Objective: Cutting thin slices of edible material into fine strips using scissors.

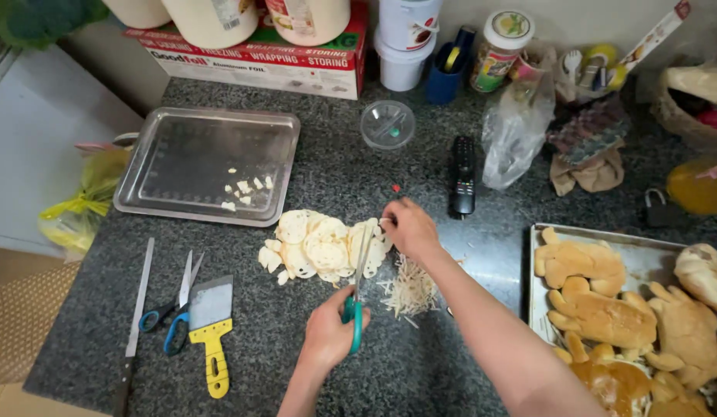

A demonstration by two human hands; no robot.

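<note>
My left hand [327, 332] is shut on teal-handled scissors [357, 305], whose blades point away from me into a pile of pale round slices [316, 247] on the dark granite counter [296, 363]. At the right edge of that pile, my right hand [408, 228] pinches one slice by the scissor tips. A small heap of thin pale shreds [408, 289] lies just below my right wrist.
A steel tray [181, 139] with a few pale bits sits at the back left. A long knife [138, 309], blue scissors [169, 316] and a yellow-handled scraper [210, 324] lie at the left. A remote [461, 176], plastic lid [387, 123], bag [513, 131], padlock [659, 208] and bread tray [644, 259] are also here.
</note>
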